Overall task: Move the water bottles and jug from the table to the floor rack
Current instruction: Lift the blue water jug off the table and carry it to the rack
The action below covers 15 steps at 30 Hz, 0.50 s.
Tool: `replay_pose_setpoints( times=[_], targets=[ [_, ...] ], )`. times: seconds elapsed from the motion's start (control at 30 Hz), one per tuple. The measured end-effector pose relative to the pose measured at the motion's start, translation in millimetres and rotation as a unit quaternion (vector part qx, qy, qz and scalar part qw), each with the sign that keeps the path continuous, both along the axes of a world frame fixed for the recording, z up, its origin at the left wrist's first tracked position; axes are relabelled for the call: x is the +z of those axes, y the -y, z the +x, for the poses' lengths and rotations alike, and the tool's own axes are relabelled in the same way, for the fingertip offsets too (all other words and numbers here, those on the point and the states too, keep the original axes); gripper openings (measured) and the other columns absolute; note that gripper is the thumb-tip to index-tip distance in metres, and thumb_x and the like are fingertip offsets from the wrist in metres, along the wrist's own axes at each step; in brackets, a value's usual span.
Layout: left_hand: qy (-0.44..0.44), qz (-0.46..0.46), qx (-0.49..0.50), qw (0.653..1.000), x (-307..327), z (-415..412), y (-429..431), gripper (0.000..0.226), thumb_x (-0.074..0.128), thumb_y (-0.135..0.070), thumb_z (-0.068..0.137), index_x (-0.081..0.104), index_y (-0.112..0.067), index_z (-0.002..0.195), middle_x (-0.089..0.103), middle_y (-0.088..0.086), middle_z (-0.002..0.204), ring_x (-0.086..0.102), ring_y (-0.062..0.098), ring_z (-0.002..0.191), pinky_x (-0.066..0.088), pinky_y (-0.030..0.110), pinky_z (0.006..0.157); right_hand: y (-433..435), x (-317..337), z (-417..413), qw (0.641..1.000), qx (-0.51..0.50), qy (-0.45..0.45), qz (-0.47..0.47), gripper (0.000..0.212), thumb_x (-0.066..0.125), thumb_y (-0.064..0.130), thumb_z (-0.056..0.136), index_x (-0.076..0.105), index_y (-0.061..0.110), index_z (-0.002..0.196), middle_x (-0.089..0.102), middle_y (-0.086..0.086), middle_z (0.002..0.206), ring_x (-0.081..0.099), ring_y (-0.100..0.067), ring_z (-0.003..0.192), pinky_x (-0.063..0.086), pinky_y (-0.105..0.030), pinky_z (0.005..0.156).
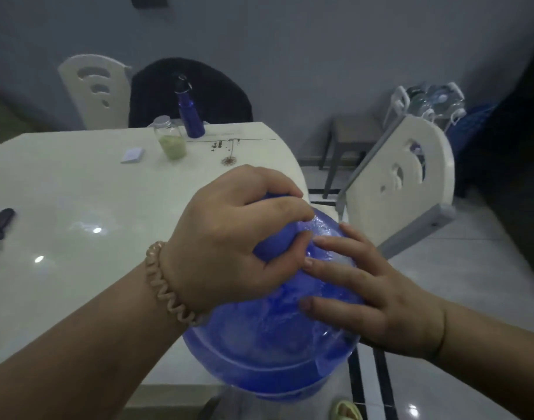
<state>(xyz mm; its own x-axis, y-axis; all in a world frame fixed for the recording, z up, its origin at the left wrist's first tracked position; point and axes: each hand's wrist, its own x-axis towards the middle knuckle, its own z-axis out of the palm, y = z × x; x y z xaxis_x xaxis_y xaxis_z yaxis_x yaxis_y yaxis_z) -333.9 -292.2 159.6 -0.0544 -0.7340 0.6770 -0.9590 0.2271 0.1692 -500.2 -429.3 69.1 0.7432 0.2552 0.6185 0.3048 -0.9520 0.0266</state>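
Blue translucent plastic fills the low centre of the view: the big water jug [268, 338] stands at the near right corner of the white table [77, 207], at about 6 o'clock from the middle of the picture, and part of its body already hangs past the table edge over the tiled floor. The left hand [229, 237] is clamped around the neck of the jug, fingers curled tight. I think this is because the neck is the only narrow part that one hand can close on. The right hand [365, 292] lies flat on the shoulder with the fingers spread, pressing and not gripping, probably to stop the heavy body from swinging or tipping when it comes off the table.

At about 11 o'clock, far across the table, a dark blue metal bottle [191, 116] stands upright, and a clear bottle [170, 137] with greenish content stands just beside it. Both wait for their turn. At 2 o'clock, behind a white chair [405, 177], a floor rack [426, 101] already holds some clear bottles.
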Motion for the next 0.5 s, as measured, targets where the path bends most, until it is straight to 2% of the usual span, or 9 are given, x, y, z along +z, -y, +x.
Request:
replay_pose_setpoints(
  times=[0.27,0.5],
  targets=[
    [0.006,-0.037,-0.106,0.994,39,-71,67,0.015,0.07,-0.015,0.078,0.072,-0.003,0.087,0.066,0.011,0.09,0.061,0.018,0.08,0.049,0.025,0.073,37,40,-95,0.994,-0.099,-0.006,-0.038,0.052,0.07,0.031,0.086,0.039,0.024,0.127,0.033,-0.008,0.139,0.03,-0.034,0.134,0.028,-0.059,0.107],
    [0.019,-0.045,-0.144,0.988,50,-168,148,0.014,0.071,-0.013,0.078,0.071,-0.002,0.086,0.066,0.011,0.088,0.062,0.019,0.077,0.05,0.028,0.07,108,44,-193,0.993,-0.117,0.009,-0.033,0.056,0.07,0.035,0.085,0.039,0.023,0.13,0.033,-0.009,0.14,0.029,-0.034,0.135,0.027,-0.059,0.108]
  ],
)
